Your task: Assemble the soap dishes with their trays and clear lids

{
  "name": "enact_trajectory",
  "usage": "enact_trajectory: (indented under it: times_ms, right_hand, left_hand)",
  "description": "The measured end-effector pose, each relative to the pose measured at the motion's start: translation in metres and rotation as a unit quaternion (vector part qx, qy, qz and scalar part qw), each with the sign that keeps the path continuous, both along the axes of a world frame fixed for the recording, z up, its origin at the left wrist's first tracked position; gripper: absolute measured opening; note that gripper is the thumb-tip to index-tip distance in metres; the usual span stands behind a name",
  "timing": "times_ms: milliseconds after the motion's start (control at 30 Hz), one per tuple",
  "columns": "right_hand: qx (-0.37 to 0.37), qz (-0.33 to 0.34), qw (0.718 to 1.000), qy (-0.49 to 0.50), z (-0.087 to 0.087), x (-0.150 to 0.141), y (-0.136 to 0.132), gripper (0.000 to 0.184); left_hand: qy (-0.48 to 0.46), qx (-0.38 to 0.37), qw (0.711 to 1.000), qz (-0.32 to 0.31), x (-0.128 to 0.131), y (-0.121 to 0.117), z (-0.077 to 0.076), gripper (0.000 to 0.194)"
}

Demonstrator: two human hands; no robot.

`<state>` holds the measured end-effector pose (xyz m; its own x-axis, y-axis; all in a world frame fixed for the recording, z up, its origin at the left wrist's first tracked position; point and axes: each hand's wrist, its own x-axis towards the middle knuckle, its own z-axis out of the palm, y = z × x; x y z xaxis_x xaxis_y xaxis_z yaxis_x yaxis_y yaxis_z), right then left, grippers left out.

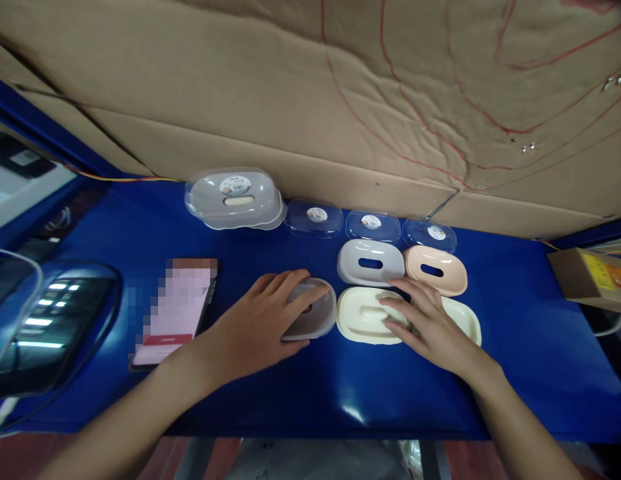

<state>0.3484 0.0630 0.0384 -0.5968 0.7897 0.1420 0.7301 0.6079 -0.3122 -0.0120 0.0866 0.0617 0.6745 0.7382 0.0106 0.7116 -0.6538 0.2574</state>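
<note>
My left hand (263,320) spans an oval greyish soap dish (317,313), its thumb at the near edge and its fingers over the top and far side. My right hand (425,317) hovers over or touches the right end of a cream soap dish base (357,320) with a raised bar in its middle; its fingers are apart. Partly behind that hand lies another cream base (465,320). Just beyond are a grey slotted tray (347,263) and a peach slotted tray (455,270).
Three clear lids with round stickers, a left lid (300,223), a middle lid (357,227) and a right lid (415,233), line the cardboard wall (240,80). Stacked lidded dishes (205,193) stand left of them. A phone (177,307), a black device (35,327) and a cardboard box (570,273) flank the blue table (300,400).
</note>
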Motion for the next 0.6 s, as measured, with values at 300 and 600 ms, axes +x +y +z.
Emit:
enact_trajectory:
  times_ms: [300, 600]
  right_hand:
    - [0.007, 0.0, 1.0, -0.002, 0.0011, -0.0012, 0.0003, 0.038]
    - [0.009, -0.007, 1.0, 0.001, -0.0013, -0.0006, 0.0016, 0.038]
  left_hand:
    - [-0.006, -0.029, 0.999, -0.017, 0.0041, 0.0013, 0.001, 0.085]
    - [-0.005, 0.004, 1.0, -0.022, 0.0096, 0.0002, -0.0063, 0.08]
